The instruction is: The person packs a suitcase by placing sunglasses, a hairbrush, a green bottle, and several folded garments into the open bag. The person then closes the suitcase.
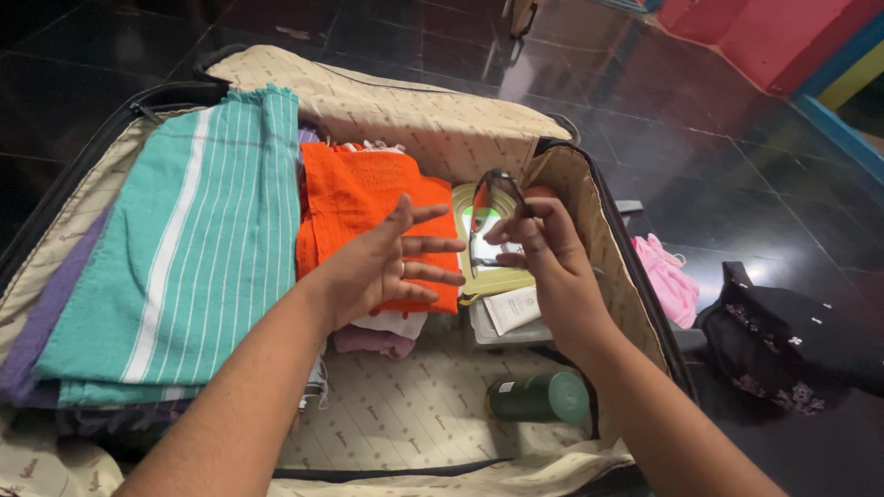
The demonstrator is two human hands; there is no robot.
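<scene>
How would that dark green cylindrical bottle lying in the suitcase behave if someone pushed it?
The dark green cylindrical bottle lies on its side, so it would probably roll. The beige fabric suitcase lining beneath looks soft and creased, which might slow it. It seems rigid, likely keeping its shape when picked up.

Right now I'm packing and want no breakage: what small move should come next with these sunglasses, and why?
Probably lower the sunglasses, pinched in the right hand, onto the soft orange cloth; the open left hand hovers there, and the suitcase has hard items nearby.

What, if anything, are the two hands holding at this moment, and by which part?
The right hand pinches dark sunglasses by the frame's lower edge; the left hand is open and holds nothing.
</scene>
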